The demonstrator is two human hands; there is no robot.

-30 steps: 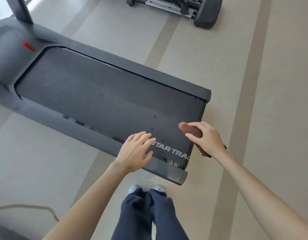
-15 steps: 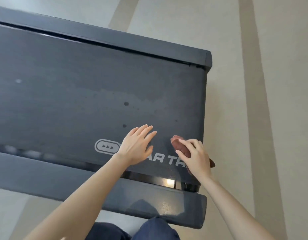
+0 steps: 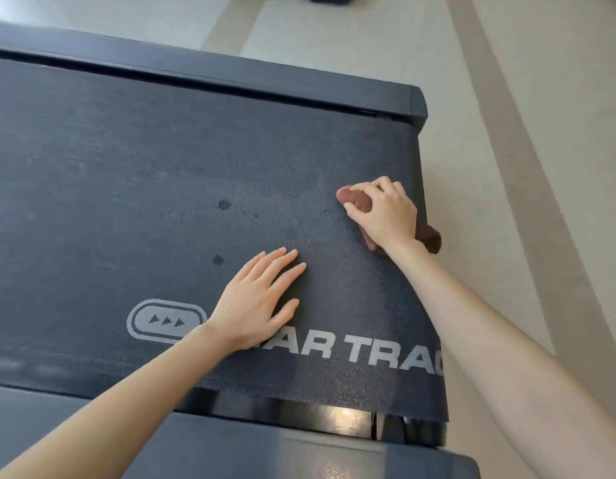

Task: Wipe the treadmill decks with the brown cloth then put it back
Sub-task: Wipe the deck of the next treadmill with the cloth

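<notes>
Pale floor [image 3: 507, 46] with darker stripes runs all around, and across it sits the treadmill [image 3: 230, 69], grey frame and all. Its dark textured belt [image 3: 126, 150] fills most of the view, with a grey side rail [image 3: 92, 430] along the near edge and another along the far edge. White lettering [image 3: 368, 354] and an oval arrow badge [image 3: 166, 321] are printed near the belt's near edge, part of the wording covered by a wrist. Both bare forearms reach in from below.

The left hand [image 3: 254, 302] lies flat on the belt, palm down, fingers straight and slightly spread, holding nothing. The right hand [image 3: 386, 212] is further over, near the belt's end, fingers curled down over the brown cloth [image 3: 358, 200] and pressing it onto the belt. The cloth is bunched up, one end peeking out past the fingertips, the other sticking out behind the wrist at the belt's edge. Two small dark spots [image 3: 223, 204] mark the belt between the hands and the middle.
</notes>
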